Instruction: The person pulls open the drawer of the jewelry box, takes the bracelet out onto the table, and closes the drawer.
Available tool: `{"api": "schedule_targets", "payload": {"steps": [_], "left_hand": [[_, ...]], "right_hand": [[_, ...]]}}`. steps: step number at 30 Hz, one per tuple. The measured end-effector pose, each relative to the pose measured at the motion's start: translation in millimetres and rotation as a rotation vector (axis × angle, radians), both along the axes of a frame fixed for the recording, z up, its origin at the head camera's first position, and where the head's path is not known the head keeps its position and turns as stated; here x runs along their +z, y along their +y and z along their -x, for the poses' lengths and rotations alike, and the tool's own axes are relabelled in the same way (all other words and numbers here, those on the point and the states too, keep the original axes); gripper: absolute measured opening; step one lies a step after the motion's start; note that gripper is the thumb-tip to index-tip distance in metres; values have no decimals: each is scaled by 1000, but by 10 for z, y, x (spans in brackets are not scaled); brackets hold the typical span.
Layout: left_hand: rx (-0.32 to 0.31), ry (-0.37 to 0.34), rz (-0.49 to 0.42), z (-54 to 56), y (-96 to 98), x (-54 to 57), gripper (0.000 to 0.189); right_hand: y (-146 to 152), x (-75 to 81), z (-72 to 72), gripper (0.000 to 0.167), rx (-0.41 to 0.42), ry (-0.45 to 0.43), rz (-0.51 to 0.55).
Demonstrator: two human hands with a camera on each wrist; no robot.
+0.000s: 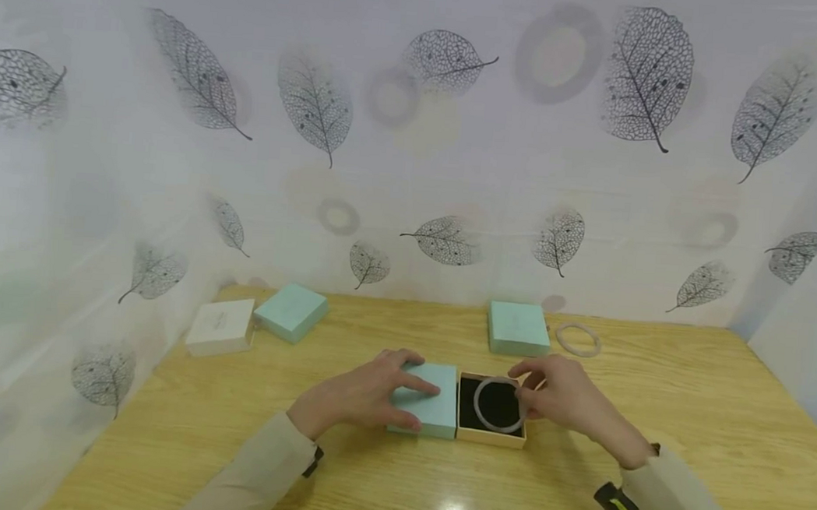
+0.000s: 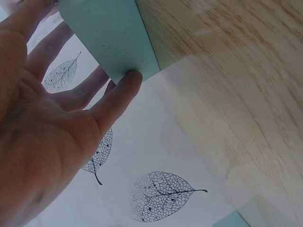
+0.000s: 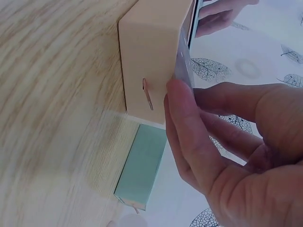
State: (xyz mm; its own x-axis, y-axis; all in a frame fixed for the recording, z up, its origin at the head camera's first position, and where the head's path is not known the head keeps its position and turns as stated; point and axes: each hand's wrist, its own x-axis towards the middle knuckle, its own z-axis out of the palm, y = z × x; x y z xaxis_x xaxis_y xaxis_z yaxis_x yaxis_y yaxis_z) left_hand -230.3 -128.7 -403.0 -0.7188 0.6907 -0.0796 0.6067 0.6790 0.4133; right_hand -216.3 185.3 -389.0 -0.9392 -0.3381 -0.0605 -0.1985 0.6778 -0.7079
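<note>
My left hand point(image 1: 372, 389) holds a closed mint-green box point(image 1: 434, 405) on the table. Its thumb presses the near side, the index finger lies across the lid, and another finger reaches the far edge. Against this box's right side stands an open box point(image 1: 488, 438) with peach walls and a black lining. My right hand point(image 1: 561, 393) pinches a pale translucent bangle point(image 1: 477, 414) by its right edge, over the black lining. In the right wrist view the thumb and fingertips meet on the bangle point(image 3: 183, 66) right at the peach wall, which carries a small ribbon tab point(image 3: 147, 94).
Another pale bangle point(image 1: 578, 351) lies at the back right, beside a mint-green box point(image 1: 519, 330). Toward the back left are a white box point(image 1: 221, 329) and a further mint-green box point(image 1: 292, 313). A leaf-patterned sheet point(image 1: 386, 168) hangs behind the wooden table point(image 1: 338, 485).
</note>
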Motion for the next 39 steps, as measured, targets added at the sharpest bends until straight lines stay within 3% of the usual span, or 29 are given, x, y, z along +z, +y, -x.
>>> {"api": "schedule_targets", "payload": {"steps": [11,22,39], "left_hand": [[-3,-2,-19,-8,-6,-2,52],[-9,-4,-26,-5,-3,-4,52],[-5,-4,-19,-5,-8,4,52]], "right_hand": [[57,4,-22,29,-39,-74,77],[49,8,-11,29,-84,-99,84],[-13,33,230,32,-123,-68,167]]}}
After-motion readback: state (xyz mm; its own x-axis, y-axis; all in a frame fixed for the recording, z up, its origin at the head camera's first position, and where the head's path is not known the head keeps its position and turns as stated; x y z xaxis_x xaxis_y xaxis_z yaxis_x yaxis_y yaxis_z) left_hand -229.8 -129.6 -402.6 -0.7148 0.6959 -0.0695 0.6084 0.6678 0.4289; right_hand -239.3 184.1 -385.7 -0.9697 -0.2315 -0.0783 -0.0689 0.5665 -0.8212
